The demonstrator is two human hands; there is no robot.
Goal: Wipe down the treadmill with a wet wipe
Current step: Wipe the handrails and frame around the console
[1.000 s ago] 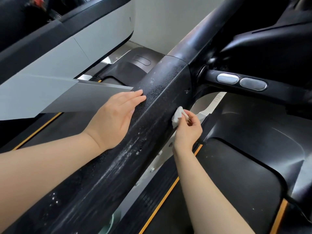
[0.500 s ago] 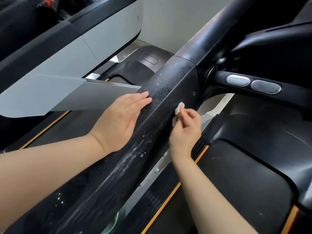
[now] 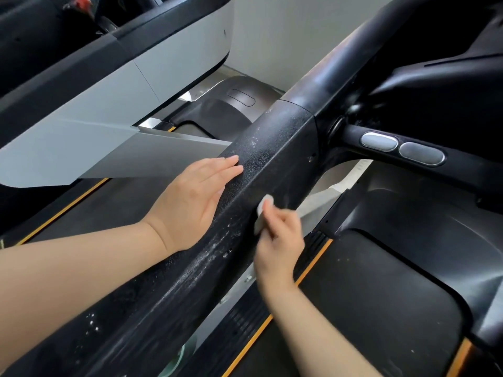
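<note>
Your right hand [image 3: 277, 235] pinches the folded white wipe [image 3: 261, 213] between curled fingers and presses it on the side face of the black handrail [image 3: 272, 148], a little below the joint where the handrail meets the smooth upper tube. The hand is blurred, so I cannot say exactly how the fingers lie. Your left hand [image 3: 190, 205] lies flat on the other side of the handrail, fingers straight and together, holding nothing; it only rests there.

As I judge it, the task is somewhere in the middle. On the handrail, nearer to you than the wipe, there are many white streaks and specks, so this lower part looks not clean yet. Around the wipe there are only a few specks. The short bar with the two silver pads [image 3: 402, 148], which goes out from the handrail on its right, shows no wet marks that I can see. The belt [image 3: 367, 308], below the handrail on the right, has some small specks too, so these parts are probably left for you.
</note>
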